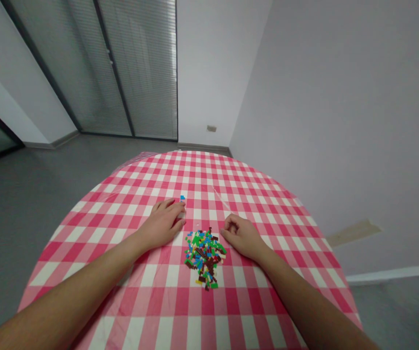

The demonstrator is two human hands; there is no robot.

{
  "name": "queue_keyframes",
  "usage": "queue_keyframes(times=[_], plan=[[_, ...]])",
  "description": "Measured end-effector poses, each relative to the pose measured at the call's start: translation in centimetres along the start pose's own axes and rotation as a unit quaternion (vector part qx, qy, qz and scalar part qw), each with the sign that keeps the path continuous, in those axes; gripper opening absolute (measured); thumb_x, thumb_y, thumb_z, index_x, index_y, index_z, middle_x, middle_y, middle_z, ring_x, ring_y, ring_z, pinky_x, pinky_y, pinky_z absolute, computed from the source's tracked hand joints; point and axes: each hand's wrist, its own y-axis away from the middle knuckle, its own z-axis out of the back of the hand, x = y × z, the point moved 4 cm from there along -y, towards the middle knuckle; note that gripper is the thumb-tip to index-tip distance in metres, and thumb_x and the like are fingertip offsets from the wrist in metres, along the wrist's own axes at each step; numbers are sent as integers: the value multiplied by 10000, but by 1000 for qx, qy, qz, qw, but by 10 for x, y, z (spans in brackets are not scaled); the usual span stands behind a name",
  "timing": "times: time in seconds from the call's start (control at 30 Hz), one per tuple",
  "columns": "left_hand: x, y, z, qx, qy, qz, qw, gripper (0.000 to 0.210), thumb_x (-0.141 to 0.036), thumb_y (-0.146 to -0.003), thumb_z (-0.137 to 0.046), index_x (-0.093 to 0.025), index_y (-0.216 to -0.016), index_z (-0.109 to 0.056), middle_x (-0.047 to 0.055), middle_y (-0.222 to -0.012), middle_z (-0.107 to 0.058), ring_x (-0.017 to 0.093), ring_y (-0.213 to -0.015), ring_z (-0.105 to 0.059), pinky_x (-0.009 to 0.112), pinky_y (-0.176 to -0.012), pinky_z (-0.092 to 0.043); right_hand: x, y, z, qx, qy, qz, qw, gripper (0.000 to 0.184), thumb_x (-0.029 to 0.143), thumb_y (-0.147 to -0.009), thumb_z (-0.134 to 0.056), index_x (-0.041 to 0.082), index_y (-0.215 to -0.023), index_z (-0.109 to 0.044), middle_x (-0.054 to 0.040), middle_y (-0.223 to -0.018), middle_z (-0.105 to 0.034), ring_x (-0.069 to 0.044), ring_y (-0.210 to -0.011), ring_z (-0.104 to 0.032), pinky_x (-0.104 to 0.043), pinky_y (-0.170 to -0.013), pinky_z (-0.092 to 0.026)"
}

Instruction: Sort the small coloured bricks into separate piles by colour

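Note:
A loose pile of small toy building bricks (204,255) in green, blue, brown, white and a few yellow and red lies on the checked tablecloth between my hands. To its upper left, my left hand (164,223) rests palm down with its fingers stretched out and apart. A few blue bricks (182,198) sit just beyond its fingertips, partly covered by them. On the pile's right side, my right hand (244,236) is curled, thumb and fingers drawn together. Whether anything small is inside those curled fingers cannot be seen.
The round table wears a pink-and-white checked tablecloth (194,172). A pale wall (340,121) rises close along the right side. Beyond the far left lie grey floor (96,160) and a glass partition with blinds (147,73).

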Motion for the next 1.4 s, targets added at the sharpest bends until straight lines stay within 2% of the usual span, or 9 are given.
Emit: queue_keyframes(times=[0.33,0.47,0.57,0.67,0.9,1.07,1.27,1.4], plan=[[0,-1,1,6,17,11,1000,230,-335,-924,-504,-238,-1115,-586,56,-1422,-533,351,-1339,-381,564,-1087,-317,2,0,0,2,3,-6,1000,89,210,-786,-592,197,-723,-531,45,-553,-491,-115,-507,-439,-226,-497,-324],[2,-2,0,5,16,6,1000,292,-343,-930,-497,-233,-1188,-579,60,-1433,-524,348,-1340,-384,559,-1088,-330,6,1,1,-3,7,6,1000,83,211,-793,-596,197,-732,-541,33,-579,-526,-123,-530,-463,-232,-515,-345],[4,-2,-2,2,10,1,1000,341,-347,-936,-493,-242,-1252,-565,54,-1441,-519,348,-1347,-380,562,-1086,-336,11,1,2,9,13,28,999,28,219,-815,-597,194,-808,-607,-3,-670,-611,-145,-599,-532,-248,-555,-390],[5,-2,-4,0,5,-1,1000,376,-348,-939,-492,-245,-1296,-550,54,-1444,-518,348,-1349,-381,561,-1087,-336,18,2,3,37,34,72,996,100,240,-846,-605,197,-888,-685,-40,-785,-677,-172,-708,-598,-275,-637,-437],[5,-3,-5,14,-8,-2,1000,428,-372,-954,-469,-236,-1357,-524,46,-1473,-489,352,-1361,-363,554,-1101,-315,21,4,2,75,58,123,988,117,250,-869,-641,227,-909,-748,-41,-860,-697,-181,-817,-630,-290,-730,-465],[3,-2,-5,23,-14,-10,1000,427,-382,-976,-427,-262,-1375,-520,16,-1497,-461,354,-1376,-333,564,-1102,-300,20,5,1,77,69,124,987,126,237,-870,-644,237,-921,-759,-38,-841,-676,-176,-805,-623,-282,-714,-467],[4,-2,-4,18,-13,-14,1000,409,-398,-980,-420,-274,-1348,-551,8,-1488,-475,349,-1371,-349,554,-1095,-309,23,4,1,71,63,118,989,106,202,-841,-642,213,-829,-747,-45,-832,-688,-178,-789,-625,-282,-698,-465],[5,-2,-5,19,-7,-14,1000,400,-391,-974,-433,-280,-1337,-560,6,-1484,-481,355,-1374,-346,560,-1092,-310,21,2,3,36,48,90,994,112,221,-843,-622,202,-833,-732,-47,-804,-703,-178,-733,-624,-282,-655,-457]])
